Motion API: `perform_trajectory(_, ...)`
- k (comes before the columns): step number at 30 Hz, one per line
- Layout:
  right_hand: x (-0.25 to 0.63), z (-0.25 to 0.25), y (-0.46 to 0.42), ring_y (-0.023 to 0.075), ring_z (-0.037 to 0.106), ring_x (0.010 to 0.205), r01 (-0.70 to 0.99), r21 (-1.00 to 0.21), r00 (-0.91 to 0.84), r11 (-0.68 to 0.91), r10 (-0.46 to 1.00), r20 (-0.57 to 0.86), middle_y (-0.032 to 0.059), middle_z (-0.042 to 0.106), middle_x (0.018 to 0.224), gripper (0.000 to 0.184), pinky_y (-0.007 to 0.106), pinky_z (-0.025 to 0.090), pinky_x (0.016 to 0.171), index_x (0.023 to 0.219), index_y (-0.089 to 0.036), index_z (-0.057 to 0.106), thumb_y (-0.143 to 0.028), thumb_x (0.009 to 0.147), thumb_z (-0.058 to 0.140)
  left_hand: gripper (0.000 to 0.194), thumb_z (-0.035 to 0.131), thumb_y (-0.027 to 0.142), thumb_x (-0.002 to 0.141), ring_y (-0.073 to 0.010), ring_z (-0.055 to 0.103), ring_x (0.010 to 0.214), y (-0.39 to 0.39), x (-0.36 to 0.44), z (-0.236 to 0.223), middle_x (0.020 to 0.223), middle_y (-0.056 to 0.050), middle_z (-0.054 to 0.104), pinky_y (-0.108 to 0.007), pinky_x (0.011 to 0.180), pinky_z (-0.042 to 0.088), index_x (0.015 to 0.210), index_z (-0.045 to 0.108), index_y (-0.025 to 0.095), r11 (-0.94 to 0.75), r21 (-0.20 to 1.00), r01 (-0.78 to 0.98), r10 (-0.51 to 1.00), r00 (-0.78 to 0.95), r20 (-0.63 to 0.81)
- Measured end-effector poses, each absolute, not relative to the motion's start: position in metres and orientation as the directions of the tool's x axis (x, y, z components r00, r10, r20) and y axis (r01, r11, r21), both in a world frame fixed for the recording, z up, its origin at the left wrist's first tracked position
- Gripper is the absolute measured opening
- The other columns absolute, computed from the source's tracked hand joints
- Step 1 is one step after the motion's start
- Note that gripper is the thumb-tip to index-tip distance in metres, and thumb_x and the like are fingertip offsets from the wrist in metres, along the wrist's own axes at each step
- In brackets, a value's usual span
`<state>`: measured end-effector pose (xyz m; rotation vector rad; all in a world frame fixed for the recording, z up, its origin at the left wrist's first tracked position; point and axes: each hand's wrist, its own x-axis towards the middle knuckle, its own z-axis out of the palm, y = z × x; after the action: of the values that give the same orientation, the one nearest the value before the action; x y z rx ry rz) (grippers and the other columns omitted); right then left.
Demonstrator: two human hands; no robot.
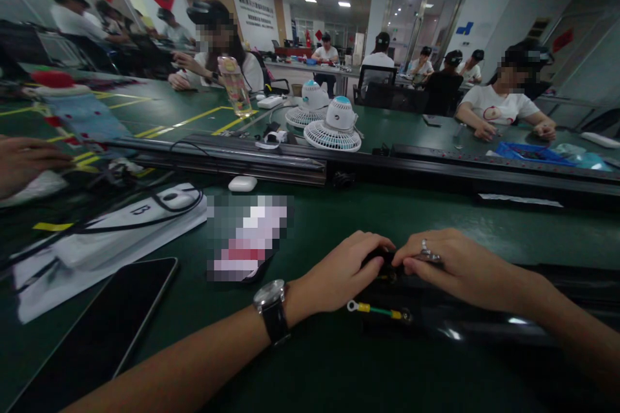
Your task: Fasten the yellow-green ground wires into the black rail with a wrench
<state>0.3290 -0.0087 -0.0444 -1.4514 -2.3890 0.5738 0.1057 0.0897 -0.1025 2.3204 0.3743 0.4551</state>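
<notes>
My left hand (343, 271), with a watch on its wrist, is closed at the end of a long black part, thumb and fingers pinching its dark tip. My right hand (450, 261) meets it there from the right, fingers bent. A small shiny metal piece (429, 258) shows in the right hand's grip; its kind is unclear. Just below lies a second glossy black tube (465, 321). From its left end sticks out a short green-and-yellow wire (380, 312) with a ring terminal. My fingertips hide what lies between them.
Left of my hands lie a phone (249, 239), a large dark tablet or phone (97, 335), a white earbud case (243, 184) and a white bag (111, 232). Metal rails (232, 161) cross the table ahead. Beyond them stand white fans (334, 126), and people sit working. Another person's hand (29, 164) is at left.
</notes>
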Motion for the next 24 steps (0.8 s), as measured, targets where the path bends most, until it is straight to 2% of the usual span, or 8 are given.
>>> perform_trajectory(11, 0.331, -0.042, -0.010, 0.0185, 0.072, 0.095, 0.765, -0.497, -0.438, 0.409, 0.897, 0.064, 0.0040, 0.078, 0.105, 0.027, 0.029, 0.050, 0.085, 0.112, -0.021, 0.075, -0.028, 0.107, 0.049, 0.026, 0.046, 0.023, 0.106, -0.0227, 0.060, 0.116, 0.090, 0.107, -0.102, 0.123, -0.008, 0.066, -0.043, 0.103, 0.051, 0.126, 0.062, 0.021, -0.701, 0.704, 0.114, 0.381, 0.894, 0.234)
perform_trajectory(18, 0.332, -0.044, -0.009, 0.0143, 0.073, 0.070, 0.789, -0.548, -0.283, 0.276, 0.956, 0.074, -0.0015, 0.079, 0.082, 0.025, 0.026, 0.051, 0.067, 0.099, -0.022, 0.078, -0.030, 0.105, 0.055, 0.027, 0.045, 0.025, 0.107, -0.0217, 0.060, 0.116, 0.090, 0.106, -0.103, 0.123, -0.007, 0.065, -0.041, 0.104, 0.050, 0.130, 0.060, 0.020, -0.702, 0.704, 0.108, 0.377, 0.895, 0.239)
perform_trajectory(24, 0.337, -0.052, -0.014, 0.0172, 0.075, 0.067, 0.785, -0.565, -0.208, 0.252, 0.968, 0.142, -0.0001, 0.079, 0.077, 0.029, 0.029, 0.053, 0.062, 0.090, -0.024, 0.079, -0.038, 0.103, 0.056, 0.029, 0.042, 0.029, 0.109, -0.0227, 0.057, 0.120, 0.081, 0.104, -0.097, 0.127, -0.009, 0.065, -0.041, 0.107, 0.047, 0.131, 0.059, 0.018, -0.746, 0.651, 0.139, 0.380, 0.892, 0.246)
